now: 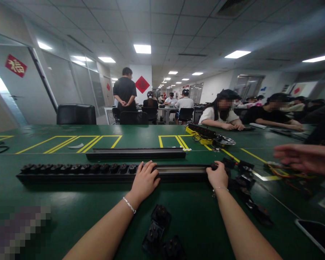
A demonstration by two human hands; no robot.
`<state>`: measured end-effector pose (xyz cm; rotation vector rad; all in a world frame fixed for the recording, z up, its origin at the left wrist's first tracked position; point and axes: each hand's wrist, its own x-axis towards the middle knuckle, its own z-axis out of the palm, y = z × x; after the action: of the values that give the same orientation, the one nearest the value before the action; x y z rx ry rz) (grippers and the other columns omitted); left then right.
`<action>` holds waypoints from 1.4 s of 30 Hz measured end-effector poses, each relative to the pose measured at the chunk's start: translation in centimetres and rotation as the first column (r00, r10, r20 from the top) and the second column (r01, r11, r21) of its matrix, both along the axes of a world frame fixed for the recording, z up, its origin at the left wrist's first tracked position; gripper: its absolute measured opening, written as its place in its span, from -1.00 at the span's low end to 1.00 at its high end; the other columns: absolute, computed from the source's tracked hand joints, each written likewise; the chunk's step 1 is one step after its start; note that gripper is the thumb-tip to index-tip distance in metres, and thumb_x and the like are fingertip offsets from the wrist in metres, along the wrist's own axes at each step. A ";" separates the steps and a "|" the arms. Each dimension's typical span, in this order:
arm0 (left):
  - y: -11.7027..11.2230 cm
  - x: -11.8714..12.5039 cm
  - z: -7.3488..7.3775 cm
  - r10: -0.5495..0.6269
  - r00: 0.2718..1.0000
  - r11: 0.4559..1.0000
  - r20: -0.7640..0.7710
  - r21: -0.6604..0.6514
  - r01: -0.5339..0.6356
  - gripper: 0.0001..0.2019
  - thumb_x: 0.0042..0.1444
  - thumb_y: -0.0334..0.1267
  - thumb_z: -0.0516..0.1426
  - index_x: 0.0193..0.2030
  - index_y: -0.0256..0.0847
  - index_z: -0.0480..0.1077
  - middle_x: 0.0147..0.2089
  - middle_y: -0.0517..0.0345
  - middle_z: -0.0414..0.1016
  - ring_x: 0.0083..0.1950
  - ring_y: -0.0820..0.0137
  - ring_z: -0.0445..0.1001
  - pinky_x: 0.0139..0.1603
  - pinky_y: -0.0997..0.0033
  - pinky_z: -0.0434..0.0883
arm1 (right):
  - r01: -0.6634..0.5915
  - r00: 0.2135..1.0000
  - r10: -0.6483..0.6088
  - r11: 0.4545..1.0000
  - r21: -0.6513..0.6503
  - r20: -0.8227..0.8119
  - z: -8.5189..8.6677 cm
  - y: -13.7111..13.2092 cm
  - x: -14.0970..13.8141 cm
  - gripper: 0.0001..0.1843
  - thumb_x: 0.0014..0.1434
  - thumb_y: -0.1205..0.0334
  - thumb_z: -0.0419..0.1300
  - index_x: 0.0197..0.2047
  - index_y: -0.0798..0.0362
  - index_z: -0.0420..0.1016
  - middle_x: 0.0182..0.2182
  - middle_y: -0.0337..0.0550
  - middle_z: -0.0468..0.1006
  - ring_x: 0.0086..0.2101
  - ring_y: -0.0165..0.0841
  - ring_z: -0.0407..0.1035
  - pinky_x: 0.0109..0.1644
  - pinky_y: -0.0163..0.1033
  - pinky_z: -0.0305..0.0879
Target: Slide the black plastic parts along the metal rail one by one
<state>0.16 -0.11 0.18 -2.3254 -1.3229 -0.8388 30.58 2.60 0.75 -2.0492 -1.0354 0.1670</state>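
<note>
Broad green table (78,206) with yellow tape outlines (111,136); straight far edge, open room directly before the rail's left half. Across it, long black rail (70,178), bare along much of the right half. Just behind, roughly parallel, shorter dark bar (135,155). On the door (21,88) at left, red diamond sign (16,65) reading "福". Left hand (145,179) palm down over the rail, fingers slightly spread, beside a row of black modules (74,168); cannot tell of any grip beneath. Right hand (218,175) half curled at the rail's right end, dark piece (213,166) at the fingertips; cannot tell about firm hold. At right, another person's blurred hand (306,157). Nearest, three loose modules (153,233).
</note>
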 end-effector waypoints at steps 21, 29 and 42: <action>0.0 0.0 0.0 0.015 0.999 1.000 -0.044 -0.010 -0.016 -0.86 0.11 -0.20 0.09 -0.21 -0.09 0.42 0.14 0.05 0.37 0.25 0.16 0.22 0.29 -0.09 0.07 | 0.009 1.000 -0.010 1.000 -0.016 -0.020 -0.3 0.2 0.5 -0.48 0.02 0.12 0.07 0.07 0.07 0.32 -0.13 0.03 0.50 -0.14 -0.13 0.39 -0.06 -0.12 0.28; 0.0 0.0 0.1 0.011 0.999 1.000 -0.030 -0.017 -0.012 -0.87 0.10 -0.20 0.10 -0.22 -0.08 0.42 0.13 0.05 0.38 0.25 0.16 0.21 0.29 -0.08 0.07 | 0.049 0.998 -0.048 0.999 0.011 -0.031 -0.6 0.4 1.0 -0.51 0.01 0.15 0.07 0.03 0.11 0.37 -0.18 0.05 0.50 -0.18 -0.15 0.40 -0.06 -0.13 0.28; 0.0 -0.1 -0.1 0.011 0.999 1.000 -0.032 0.007 -0.011 -0.86 0.09 -0.19 0.10 -0.22 -0.08 0.43 0.13 0.08 0.38 0.24 0.18 0.23 0.29 -0.06 0.07 | 0.081 0.997 -0.079 0.993 0.085 -0.023 -1.3 0.7 2.6 -0.51 -0.01 0.17 0.08 0.01 0.14 0.37 -0.19 0.09 0.50 -0.23 -0.15 0.40 -0.10 -0.13 0.27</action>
<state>0.08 -0.07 0.12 -2.3145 -1.3167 -0.7974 33.15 3.33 -0.59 -2.0036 -0.9306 0.0994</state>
